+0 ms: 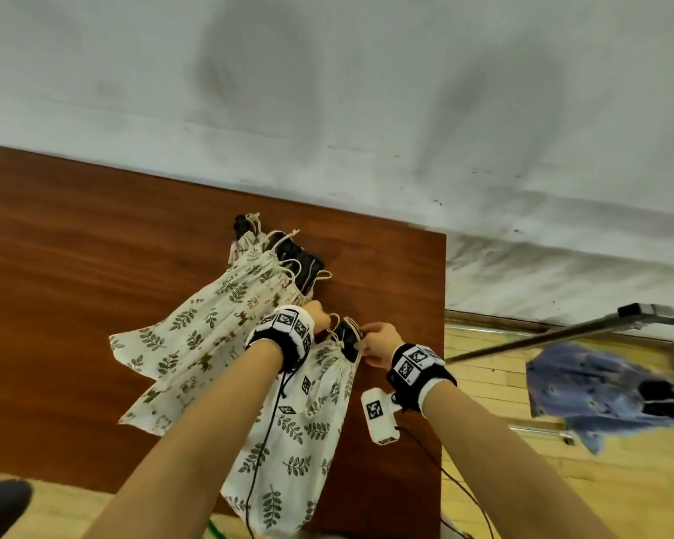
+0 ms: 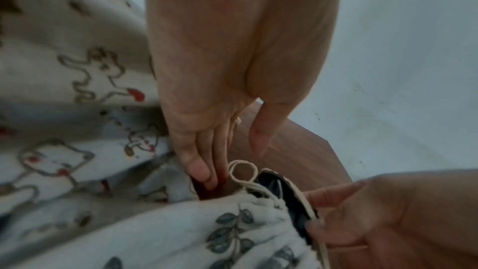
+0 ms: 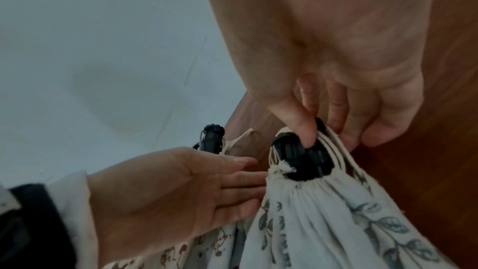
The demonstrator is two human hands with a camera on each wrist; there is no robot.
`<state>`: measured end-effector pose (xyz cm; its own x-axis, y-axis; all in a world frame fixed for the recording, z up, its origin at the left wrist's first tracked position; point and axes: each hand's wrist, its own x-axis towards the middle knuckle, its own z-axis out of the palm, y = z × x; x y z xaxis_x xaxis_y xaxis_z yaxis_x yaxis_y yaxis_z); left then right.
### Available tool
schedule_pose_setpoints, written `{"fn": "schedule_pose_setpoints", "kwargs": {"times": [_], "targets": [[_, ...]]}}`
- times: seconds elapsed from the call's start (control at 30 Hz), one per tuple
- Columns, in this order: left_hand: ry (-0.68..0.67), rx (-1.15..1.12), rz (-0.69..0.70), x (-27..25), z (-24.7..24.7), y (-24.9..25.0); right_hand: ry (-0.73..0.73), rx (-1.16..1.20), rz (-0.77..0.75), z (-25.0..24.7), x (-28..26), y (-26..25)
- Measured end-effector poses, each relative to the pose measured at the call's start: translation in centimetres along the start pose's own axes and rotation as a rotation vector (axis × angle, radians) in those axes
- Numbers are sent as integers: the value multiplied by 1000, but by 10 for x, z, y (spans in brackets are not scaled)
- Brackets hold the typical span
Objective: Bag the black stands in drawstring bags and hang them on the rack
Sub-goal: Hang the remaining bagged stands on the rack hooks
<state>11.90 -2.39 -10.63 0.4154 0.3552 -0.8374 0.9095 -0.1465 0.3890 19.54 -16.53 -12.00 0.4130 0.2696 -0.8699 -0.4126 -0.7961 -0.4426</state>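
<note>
A leaf-print drawstring bag lies on the brown table near its right edge, with the top of a black stand poking out of the gathered mouth. My right hand pinches the cream cords against the stand's top, thumb on the black plastic. My left hand has straight fingers touching the bag's neck beside a cord loop. Most of the stand is hidden inside the bag.
Two more print bags with black stands sticking out lie farther back on the table. To the right, past the table edge, a metal rack bar carries a blue bag over wooden floor.
</note>
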Motion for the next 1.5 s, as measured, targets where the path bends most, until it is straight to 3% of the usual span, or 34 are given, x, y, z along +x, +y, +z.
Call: {"fn": "schedule_pose_setpoints", "kwargs": {"times": [0.23, 0.33, 0.43, 0.53, 0.63, 0.73, 0.87, 1.07, 1.2, 1.4, 1.43, 1.5], "targets": [[-35, -66, -29, 21, 5, 3, -55, 75, 34, -23, -5, -1], [40, -196, 3, 25, 4, 10, -39, 257, -46, -38, -6, -4], [-39, -349, 10, 18, 0, 25, -33, 403, -140, -47, -8, -9], [-52, -385, 76, 4, -5, 41, -94, 278, -282, -49, -18, -19], [-194, -370, 162, -17, -7, 54, -125, 95, -457, -46, -36, -32], [-333, -442, 249, -47, -13, 68, -79, 60, -633, -45, -58, -46], [-343, -496, 385, -100, -35, 91, 26, 56, -853, -67, -100, -69], [-309, -430, 680, -203, -57, 139, -6, 46, -1003, -119, -191, -91], [-268, -323, 882, -260, -48, 174, -52, -6, -1008, -154, -248, -80], [-192, -247, 1031, -323, -15, 224, 142, -22, -1076, -216, -300, -51], [-179, -253, 1046, -332, -6, 232, 268, 10, -1109, -225, -305, -42], [-128, -315, 1057, -346, 14, 247, 674, 108, -1169, -235, -310, -25]]}}
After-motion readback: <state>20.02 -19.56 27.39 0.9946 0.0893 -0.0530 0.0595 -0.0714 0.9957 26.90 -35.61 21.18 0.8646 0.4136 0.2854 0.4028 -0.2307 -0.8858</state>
